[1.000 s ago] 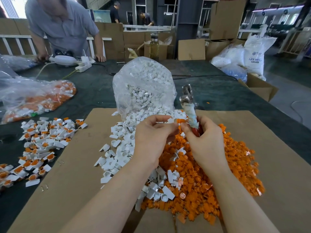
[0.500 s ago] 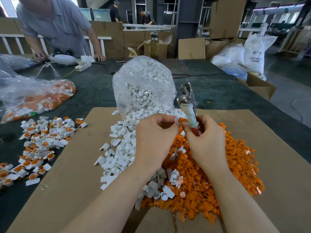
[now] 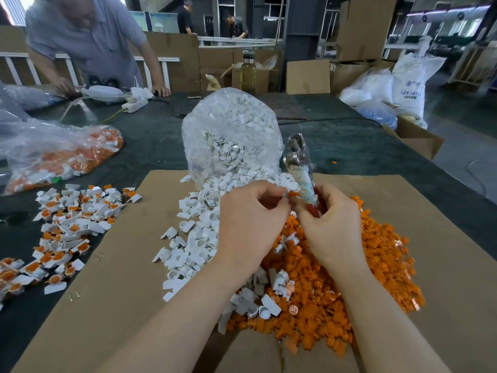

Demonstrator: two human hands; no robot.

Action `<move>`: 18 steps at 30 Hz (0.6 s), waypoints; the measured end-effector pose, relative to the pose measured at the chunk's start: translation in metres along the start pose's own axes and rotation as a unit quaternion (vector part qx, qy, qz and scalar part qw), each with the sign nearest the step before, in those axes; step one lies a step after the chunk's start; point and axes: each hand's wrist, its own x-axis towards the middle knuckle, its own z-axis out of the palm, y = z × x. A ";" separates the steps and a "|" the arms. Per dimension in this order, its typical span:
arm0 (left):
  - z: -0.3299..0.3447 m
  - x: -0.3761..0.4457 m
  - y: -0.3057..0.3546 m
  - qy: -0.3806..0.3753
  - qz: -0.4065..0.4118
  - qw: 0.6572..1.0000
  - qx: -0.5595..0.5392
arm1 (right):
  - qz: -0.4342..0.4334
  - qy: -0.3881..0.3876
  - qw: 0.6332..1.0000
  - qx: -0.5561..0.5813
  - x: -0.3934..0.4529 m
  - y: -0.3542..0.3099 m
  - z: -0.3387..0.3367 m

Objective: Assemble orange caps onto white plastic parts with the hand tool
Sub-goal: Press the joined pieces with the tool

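Left hand (image 3: 248, 222) pinching an orange cap (image 3: 293, 194) at fingertip height, probably to seat it. Right hand (image 3: 332, 224) clamped round the hand tool (image 3: 301, 170), upright, ready. White parts (image 3: 199, 238) heaped just beside, within reach.

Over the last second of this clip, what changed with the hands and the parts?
An orange cap now shows between the fingertips of the left hand and the right hand; a second ago none was visible there. The right hand still holds the hand tool upright. The piles and the bag of white parts lie unchanged.
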 end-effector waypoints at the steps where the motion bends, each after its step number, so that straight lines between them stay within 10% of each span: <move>1: 0.000 0.000 0.000 0.002 -0.001 1.000 -0.003 | 0.000 -0.002 1.000 0.004 0.000 -0.001 0.000; 18: -0.008 0.013 -0.010 0.014 -0.119 0.987 -0.103 | 0.139 -0.196 0.961 0.136 0.008 0.000 -0.021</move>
